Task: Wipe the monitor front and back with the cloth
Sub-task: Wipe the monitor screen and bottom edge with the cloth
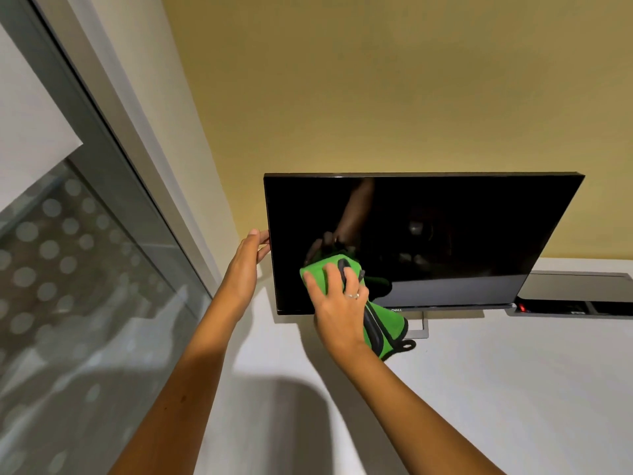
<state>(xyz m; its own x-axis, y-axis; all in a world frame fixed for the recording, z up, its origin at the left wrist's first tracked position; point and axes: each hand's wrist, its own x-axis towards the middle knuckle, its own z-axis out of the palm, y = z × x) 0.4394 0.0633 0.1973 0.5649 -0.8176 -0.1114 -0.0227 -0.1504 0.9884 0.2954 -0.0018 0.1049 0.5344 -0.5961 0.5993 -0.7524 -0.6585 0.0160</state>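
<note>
Glass partition (85,269) ran along the left edge of the tabletop (479,389), and the monitor (445,228) stood near the tabletop's far edge, its left side close to that corner. The left hand (245,265) steadied the monitor's left edge, fingers (262,236) hooked around the bezel toward the back; how firmly they held could not be told. If that hold slackened, wiping pressure might have tipped or swivelled the screen on its slim stand (423,325).

Further right, the right hand (337,303) pressed the green cloth (342,269) flat against the lower left of the screen, fingers spread and fairly straight on top of it. A ring (352,295) sat on one finger; had the cloth slid out from beneath, the ring might have scratched the panel. The cloth's loose tail, with its dark trim and loop, hung below the bezel over the stand and could have snagged there. Only the front was being wiped; reaching the back looked awkward beside the wall (376,80).

At the far right, a recessed cable box (575,296) lay open beside the monitor, where a sweeping cloth might have caught.
</note>
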